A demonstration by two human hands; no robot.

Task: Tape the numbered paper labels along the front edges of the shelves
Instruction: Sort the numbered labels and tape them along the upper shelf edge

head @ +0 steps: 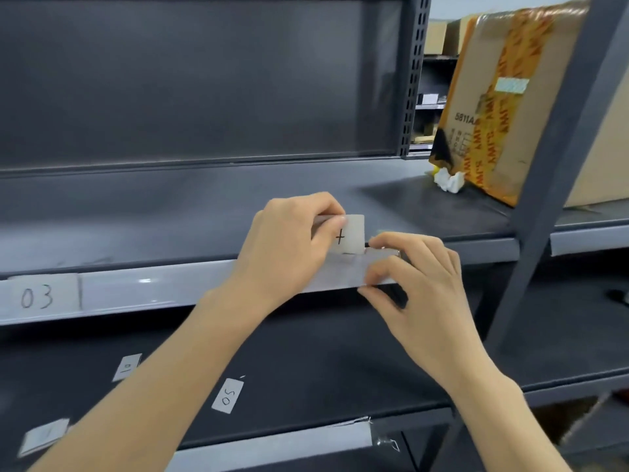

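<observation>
Left hand point(289, 240) pinching a small white paper label point(352, 233) with a black pen stroke

Label's upright just above the pale grey front lip point(153, 287) of the dark grey metal shelf point(170, 216); right hand point(415, 270) curls over that lip beside it, can't tell if it grips anything. White "03" label point(41, 296) stuck further left, loose numbered paper slips point(228, 395) on the shelf below, orange-taped cardboard box point(503, 97) off right.
</observation>
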